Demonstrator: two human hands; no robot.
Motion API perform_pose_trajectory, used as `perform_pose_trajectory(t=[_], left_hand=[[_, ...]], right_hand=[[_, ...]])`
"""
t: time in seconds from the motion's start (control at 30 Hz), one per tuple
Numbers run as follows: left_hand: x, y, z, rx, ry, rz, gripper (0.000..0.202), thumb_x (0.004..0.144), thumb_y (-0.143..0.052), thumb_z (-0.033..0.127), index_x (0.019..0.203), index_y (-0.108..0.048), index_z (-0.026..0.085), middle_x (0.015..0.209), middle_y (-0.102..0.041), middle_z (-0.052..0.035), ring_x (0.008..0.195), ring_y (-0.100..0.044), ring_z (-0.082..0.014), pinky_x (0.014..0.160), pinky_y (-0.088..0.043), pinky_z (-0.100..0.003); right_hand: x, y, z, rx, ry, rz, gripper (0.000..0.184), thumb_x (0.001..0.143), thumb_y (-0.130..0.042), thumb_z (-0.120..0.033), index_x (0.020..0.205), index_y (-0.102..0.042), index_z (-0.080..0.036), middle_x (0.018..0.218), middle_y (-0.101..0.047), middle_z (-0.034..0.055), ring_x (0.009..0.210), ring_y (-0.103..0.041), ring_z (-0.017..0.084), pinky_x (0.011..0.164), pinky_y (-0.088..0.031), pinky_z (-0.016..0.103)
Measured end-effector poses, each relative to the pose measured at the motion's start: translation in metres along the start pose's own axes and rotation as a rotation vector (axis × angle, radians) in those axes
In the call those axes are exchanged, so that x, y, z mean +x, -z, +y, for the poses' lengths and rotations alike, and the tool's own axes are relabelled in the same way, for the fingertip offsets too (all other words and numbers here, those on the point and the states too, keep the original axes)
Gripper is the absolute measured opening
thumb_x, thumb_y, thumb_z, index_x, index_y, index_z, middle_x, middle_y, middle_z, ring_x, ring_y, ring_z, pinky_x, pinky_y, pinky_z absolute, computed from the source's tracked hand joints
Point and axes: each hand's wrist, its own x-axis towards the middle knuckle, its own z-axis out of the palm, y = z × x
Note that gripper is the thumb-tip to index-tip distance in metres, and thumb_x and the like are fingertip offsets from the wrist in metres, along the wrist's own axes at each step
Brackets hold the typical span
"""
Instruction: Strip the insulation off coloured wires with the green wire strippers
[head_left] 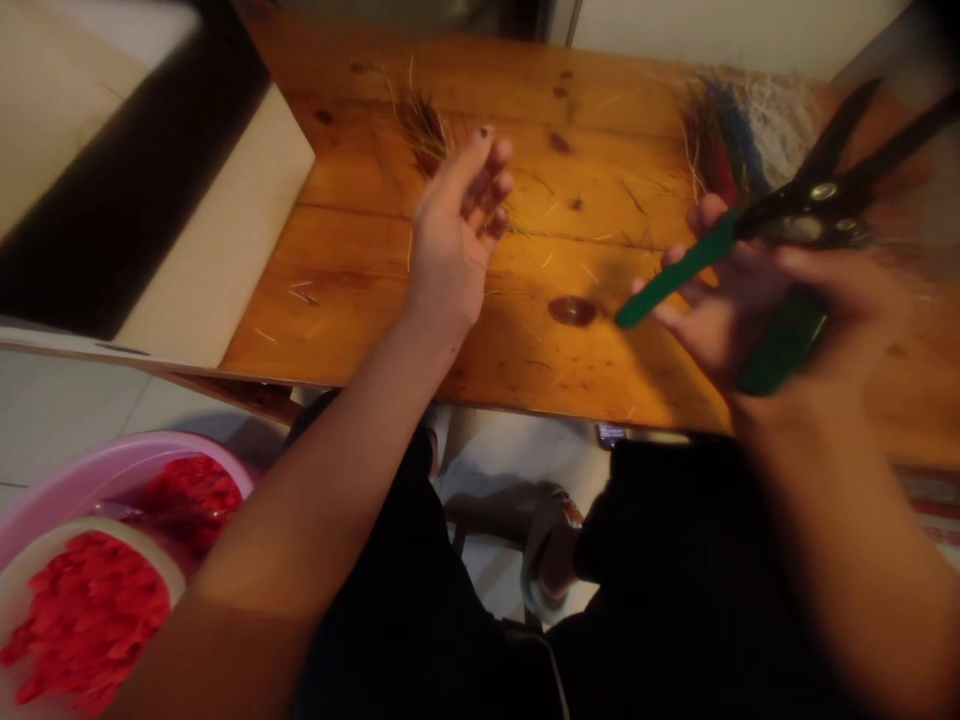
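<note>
My left hand [461,215] hovers over the wooden table, thumb stretched out and fingers loosely bent, with nothing visible in it. Just behind it lies a small bundle of thin, dry stalks [420,125]. On the right, my right hand [750,300] holds pruning shears [806,205] with green handles and black jaws spread apart toward the upper right. One green handle lies along the fingers, the other against the palm near the thumb. The fingers are loose around the tool, and this side is slightly blurred.
Short stalk clippings lie scattered on the wooden table [510,350]. A tangle of pale, blue and reddish strands [742,130] sits at the back right. A white-and-black panel [225,220] borders the left. Below left, a pink basin [150,445] and a pale container [169,560] hold red pieces.
</note>
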Motion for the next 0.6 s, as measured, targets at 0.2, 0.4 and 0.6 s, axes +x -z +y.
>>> perform_pose_trajectory(t=[0.2,0.4,0.6], left_hand=[[-0.007,-0.011,-0.006,0.048,-0.036,0.018,0.003,0.076,-0.056,0.033,0.074,-0.058,0.033,0.092,-0.066,0.0062,0.101,-0.056,-0.0177,0.075,-0.045,-0.033],[-0.013,-0.021,-0.014,0.1,-0.057,-0.049,0.005,0.078,-0.056,0.029,0.074,-0.055,0.029,0.087,-0.066,0.0034,0.086,-0.06,-0.0154,0.073,-0.047,-0.031],[-0.022,-0.029,-0.02,0.135,-0.048,-0.118,0.008,0.077,-0.058,0.019,0.072,-0.052,0.02,0.079,-0.061,0.0017,0.077,-0.062,-0.0105,0.067,-0.046,-0.022]], right_hand=[[0.0,-0.007,0.008,-0.013,-0.032,-0.03,0.012,0.065,-0.052,-0.015,0.074,-0.06,-0.016,0.107,-0.058,0.0061,0.09,-0.056,0.021,0.086,-0.052,0.045],[-0.003,-0.012,0.012,-0.158,-0.08,-0.024,0.01,0.066,-0.055,-0.019,0.074,-0.06,-0.021,0.104,-0.062,0.0036,0.1,-0.056,0.028,0.084,-0.051,0.051],[-0.005,-0.012,0.014,-0.252,-0.13,-0.047,0.016,0.066,-0.06,-0.026,0.082,-0.06,-0.026,0.091,-0.065,0.0026,0.106,-0.056,0.029,0.087,-0.047,0.052]])
